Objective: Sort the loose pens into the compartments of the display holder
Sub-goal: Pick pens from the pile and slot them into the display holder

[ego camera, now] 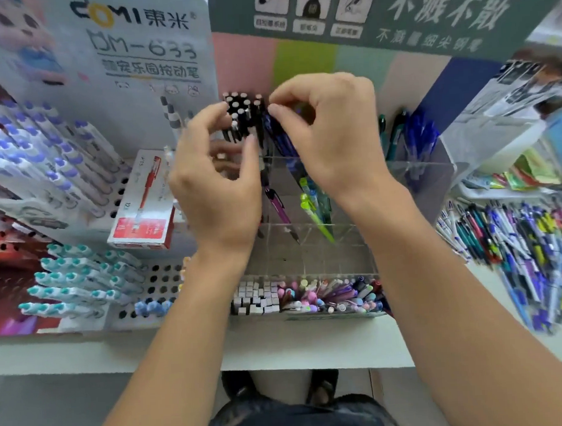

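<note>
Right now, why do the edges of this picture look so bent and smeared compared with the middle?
Head view: the wide-angle lens bows the edges, so the loose pens at right look stretched and blurred; the right hand and left hand in the middle are sharper; lighting is soft and even, with faint glare on the clear display holder.

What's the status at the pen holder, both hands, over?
Right hand pinching dark blue pens over the clear display holder. Left hand curled beside the black pens, grip unclear. Nothing blocking the compartments.

Red pen box point(142, 202) left; green banner point(393, 18) behind.
</note>
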Tool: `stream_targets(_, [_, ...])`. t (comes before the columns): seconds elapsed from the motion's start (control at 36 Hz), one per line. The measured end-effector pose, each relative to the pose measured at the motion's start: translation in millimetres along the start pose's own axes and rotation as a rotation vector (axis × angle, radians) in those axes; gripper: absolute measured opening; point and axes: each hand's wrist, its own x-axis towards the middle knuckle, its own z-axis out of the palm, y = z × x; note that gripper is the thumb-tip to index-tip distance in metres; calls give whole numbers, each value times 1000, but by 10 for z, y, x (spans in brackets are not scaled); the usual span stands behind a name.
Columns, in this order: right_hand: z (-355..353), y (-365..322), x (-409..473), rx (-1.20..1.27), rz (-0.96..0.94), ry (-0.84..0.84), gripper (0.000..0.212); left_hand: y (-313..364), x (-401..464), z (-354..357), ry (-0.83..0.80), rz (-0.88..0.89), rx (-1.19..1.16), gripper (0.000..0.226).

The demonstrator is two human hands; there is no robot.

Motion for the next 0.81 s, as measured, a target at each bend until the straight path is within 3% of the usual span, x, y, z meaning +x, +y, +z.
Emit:
stream_targets(0.08, [-283,157,-334,70,-2,243,13,191,-280,184,28,96,-70,16])
stream_targets(0.17, [-607,461,-779,87,121,411,24,455,-649,469,-137,96,-252,13])
stream_targets(0.28, [-971,1104,-1428,175,515,488,34,743,-1323,950,-525,5,-315,10])
stream_targets(0.36, [-1166,1739,-1930,179,893,410,36,843,-1902,1388,-930,-171,-216,14])
stream_targets(0.42, [-1295,2154,-2247,213,1109,327,33,861,-2271,1679,-1084,-352,-128,17])
stream_targets(0.5, [-1504,2701,-2681,253,1286,157,22,825,-2738,2119,-1137,-558,40,30])
stream_targets(0.58, [-1758,3192,-3028,261,1334,76,13,836,-3139,2592,-1186,-739,175,46])
stream_targets(0.69, [-2192,3782,-3355,224,1376,27,14,988,-3620,3191,-1088,-970,212,58])
stream_targets(0.81, [-2541,4256,-3543,118,1375,-6,19,1010,-3869,3571,-957,-1038,233,75])
